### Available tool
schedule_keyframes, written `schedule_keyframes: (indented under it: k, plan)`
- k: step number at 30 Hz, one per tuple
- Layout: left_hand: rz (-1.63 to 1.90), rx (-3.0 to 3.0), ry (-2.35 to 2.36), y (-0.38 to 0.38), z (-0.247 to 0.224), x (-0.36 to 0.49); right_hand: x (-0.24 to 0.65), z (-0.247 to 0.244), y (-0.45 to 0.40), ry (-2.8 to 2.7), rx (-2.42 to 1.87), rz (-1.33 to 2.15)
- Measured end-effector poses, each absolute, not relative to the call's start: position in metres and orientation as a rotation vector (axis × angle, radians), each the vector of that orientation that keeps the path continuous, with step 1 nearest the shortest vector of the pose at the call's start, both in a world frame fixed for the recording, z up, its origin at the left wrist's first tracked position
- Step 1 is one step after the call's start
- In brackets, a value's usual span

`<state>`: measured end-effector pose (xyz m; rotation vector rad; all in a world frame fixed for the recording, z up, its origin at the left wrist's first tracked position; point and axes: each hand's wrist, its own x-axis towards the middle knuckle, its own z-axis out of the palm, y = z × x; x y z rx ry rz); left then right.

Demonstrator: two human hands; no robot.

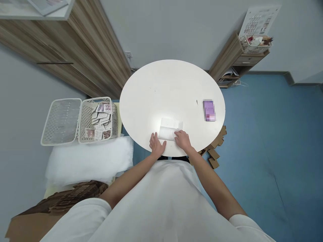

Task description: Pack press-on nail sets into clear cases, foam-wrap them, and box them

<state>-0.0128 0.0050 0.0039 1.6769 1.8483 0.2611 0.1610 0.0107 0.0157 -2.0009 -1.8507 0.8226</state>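
A thin white sheet (pixel 167 133), with a crease across it and a flap lying beyond the crease, rests flat near the front edge of the white oval table (pixel 161 84). Whether it is paper or a thin pouch cannot be made out. My right hand (pixel 183 139) is at the sheet's right side, its fingers drawn together on that edge. Just off the sheet's lower left corner, my left hand (pixel 156 146) lies on the tabletop with fingers spread, holding nothing.
A purple box, blurred out (pixel 209 110), sits at the table's right. On the left stand a white basket (pixel 114 117) of small packets, a second basket (pixel 61 122) and a white stack of sheets (pixel 93 159). Cardboard pieces (pixel 214 154) lie on the floor below the table's right side.
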Motion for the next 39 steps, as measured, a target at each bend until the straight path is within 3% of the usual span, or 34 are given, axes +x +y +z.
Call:
schedule_keyframes:
  k: [5,10,15,19,26,33,39]
  plan:
    - [0.362,1.383,1.88,0.005,-0.001,-0.009,0.167,0.009,0.009,-2.095,-1.855,0.686]
    - [0.613,1.04,1.859,0.015,-0.011,0.007,0.172,0.004,0.009,-1.954,-1.921,0.591]
    - [0.861,0.783,1.853,0.026,-0.021,0.012,0.172,0.002,0.006,-1.946,-1.94,0.686]
    - [0.77,0.755,1.759,0.034,-0.009,0.012,0.175,0.006,0.016,-2.027,-1.89,0.738]
    - [0.644,1.209,1.653,0.038,0.023,0.047,0.186,0.005,0.033,-1.824,-1.934,0.85]
    - [0.486,1.733,1.657,0.021,0.016,0.07,0.194,-0.001,0.036,-1.667,-1.752,1.199]
    - [0.402,1.924,1.566,-0.01,0.017,0.067,0.186,0.002,0.044,-1.565,-1.886,1.185]
